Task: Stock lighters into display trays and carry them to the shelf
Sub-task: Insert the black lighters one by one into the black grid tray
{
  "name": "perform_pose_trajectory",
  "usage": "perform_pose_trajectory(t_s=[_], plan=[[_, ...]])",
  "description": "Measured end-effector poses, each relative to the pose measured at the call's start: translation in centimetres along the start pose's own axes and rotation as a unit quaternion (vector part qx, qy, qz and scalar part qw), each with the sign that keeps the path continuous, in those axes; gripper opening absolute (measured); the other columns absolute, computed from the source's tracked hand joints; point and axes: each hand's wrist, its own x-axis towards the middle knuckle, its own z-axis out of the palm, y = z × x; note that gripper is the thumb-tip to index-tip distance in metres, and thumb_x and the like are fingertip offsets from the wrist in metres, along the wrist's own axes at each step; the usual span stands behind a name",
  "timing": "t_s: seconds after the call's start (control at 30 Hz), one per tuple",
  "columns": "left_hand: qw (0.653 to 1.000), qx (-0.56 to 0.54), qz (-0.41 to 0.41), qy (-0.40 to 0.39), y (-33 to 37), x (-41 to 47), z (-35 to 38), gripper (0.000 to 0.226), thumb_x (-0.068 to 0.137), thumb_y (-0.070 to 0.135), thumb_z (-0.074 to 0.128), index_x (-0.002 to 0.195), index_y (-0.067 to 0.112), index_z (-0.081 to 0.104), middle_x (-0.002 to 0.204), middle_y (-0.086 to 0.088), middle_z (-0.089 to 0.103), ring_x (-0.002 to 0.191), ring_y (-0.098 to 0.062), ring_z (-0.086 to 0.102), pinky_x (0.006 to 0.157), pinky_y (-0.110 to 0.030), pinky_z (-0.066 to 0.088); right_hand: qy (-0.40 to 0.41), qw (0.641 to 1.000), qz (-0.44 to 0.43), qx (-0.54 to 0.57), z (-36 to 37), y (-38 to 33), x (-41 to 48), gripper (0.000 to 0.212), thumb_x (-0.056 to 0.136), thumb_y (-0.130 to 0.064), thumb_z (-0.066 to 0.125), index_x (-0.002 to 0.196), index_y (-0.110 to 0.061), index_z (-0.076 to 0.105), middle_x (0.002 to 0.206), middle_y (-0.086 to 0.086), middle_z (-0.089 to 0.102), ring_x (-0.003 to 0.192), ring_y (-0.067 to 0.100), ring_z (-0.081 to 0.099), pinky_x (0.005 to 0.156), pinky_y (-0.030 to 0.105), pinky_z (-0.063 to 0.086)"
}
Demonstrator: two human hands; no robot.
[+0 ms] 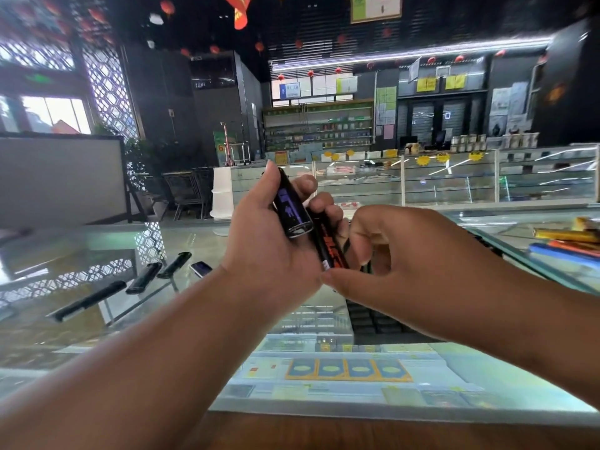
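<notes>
A glass display counter (136, 319) fills the lower view, with packaged goods showing through its top. On the glass to the left lie four loose lighters (144, 278), well apart from the hands, all flat and pointing roughly the same way. At the far right edge a cluster of coloured lighters (565, 245) in gold, blue and orange lies on the counter. A dark compartmented tray (373, 319) sits under the hands, though most of it is hidden and its contents cannot be made out.

The left hand (276, 241) is raised above the counter and closed around two lighters: a black one with purple print (292, 209) across the palm, and a black one with red-orange print (331, 251) beside it, toward the fingers. The right hand (406, 258) pinches the lower end of the red-printed lighter between thumb and forefinger, as if to draw it out.

These lighters look light, rigid and glossy, so probably a little slippery. A pinch across the flat sides near one end should guide each one into a slot, while the left hand grips firmly enough that the purple one does not slide free.
</notes>
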Motion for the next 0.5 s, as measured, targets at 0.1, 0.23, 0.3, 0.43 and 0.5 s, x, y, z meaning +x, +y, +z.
perform_pose_trajectory(t_s=[0.1,0.23,0.3,0.43,0.5], plan=[[1.000,-0.011,0.010,0.009,-0.2,0.2,0.2,0.047,0.095,0.052,0.045,0.071,0.013,0.055,0.072,-0.005,0.049,0.072,-0.021,0.049,0.085,-0.033,0.043,-0.003,0.997,0.045,0.059,-0.3,0.2,0.2,0.027,0.074,-0.027,0.076,0.076,-0.020,0.050,0.062,-0.018,0.061,0.050,-0.014,0.049,0.046,0.011,0.036],[1.000,0.029,0.006,0.006,-0.8,0.4,0.0,0.051,0.095,0.052,0.045,0.076,0.009,0.066,0.089,-0.014,0.060,0.090,-0.029,0.060,0.108,-0.046,0.039,-0.018,0.991,0.063,0.116,-1.0,0.2,0.2,0.029,0.078,-0.022,0.073,0.094,-0.033,0.052,0.076,-0.002,0.068,0.043,0.001,0.047,0.042,0.014,0.035],[0.999,0.045,0.012,-0.001,-1.0,0.5,-0.1,0.054,0.096,0.052,0.044,0.084,0.009,0.074,0.099,-0.015,0.062,0.096,-0.031,0.061,0.108,-0.051,0.040,-0.042,0.992,0.063,0.098,-1.4,0.3,0.2,0.020,0.080,-0.022,0.071,0.093,-0.032,0.060,0.076,0.002,0.068,0.045,0.005,0.047,0.042,0.015,0.034],[0.996,0.092,0.014,-0.011,-1.0,0.5,-0.3,0.056,0.095,0.055,0.040,0.099,0.014,0.078,0.108,-0.013,0.064,0.108,-0.026,0.052,0.113,-0.046,0.034,-0.068,0.990,0.086,0.083,-1.9,0.7,0.2,0.007,0.084,-0.032,0.066,0.084,-0.025,0.069,0.076,0.000,0.070,0.065,0.014,0.062,0.059,0.026,0.044],[0.993,0.116,0.008,-0.017,-1.0,0.3,-0.2,0.057,0.096,0.056,0.038,0.101,0.015,0.078,0.110,-0.012,0.065,0.112,-0.027,0.055,0.111,-0.046,0.037,-0.069,0.989,0.096,0.084,-2.1,0.6,0.2,0.014,0.085,-0.037,0.065,0.082,-0.023,0.068,0.076,0.000,0.071,0.063,0.013,0.062,0.061,0.030,0.045]])
